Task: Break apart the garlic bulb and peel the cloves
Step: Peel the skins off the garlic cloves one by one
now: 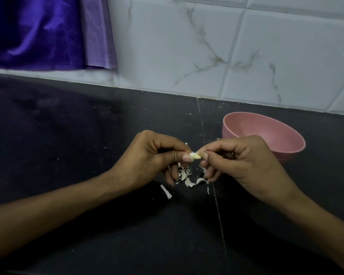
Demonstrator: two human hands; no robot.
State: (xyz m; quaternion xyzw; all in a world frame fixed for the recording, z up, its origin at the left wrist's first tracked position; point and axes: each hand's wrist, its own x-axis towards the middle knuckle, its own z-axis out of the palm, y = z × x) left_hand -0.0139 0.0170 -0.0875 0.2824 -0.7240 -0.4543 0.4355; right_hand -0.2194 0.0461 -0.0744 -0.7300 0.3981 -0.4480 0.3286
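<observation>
Two hands, left [147, 155] and right [240, 157], pinching one garlic clove [195, 155] beside one pink bowl [282, 143].

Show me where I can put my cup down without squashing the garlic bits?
Bare counter lies left of the left hand, below the purple cloth. It is crowded with peel scraps under both hands, beside the pink bowl.

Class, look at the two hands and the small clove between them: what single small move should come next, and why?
Probably pull the last skin off. Both the left hand and right hand pinch the garlic clove, which looks nearly bare. Peel scraps lie on the counter below, and the pink bowl waits beside the right hand.
</observation>
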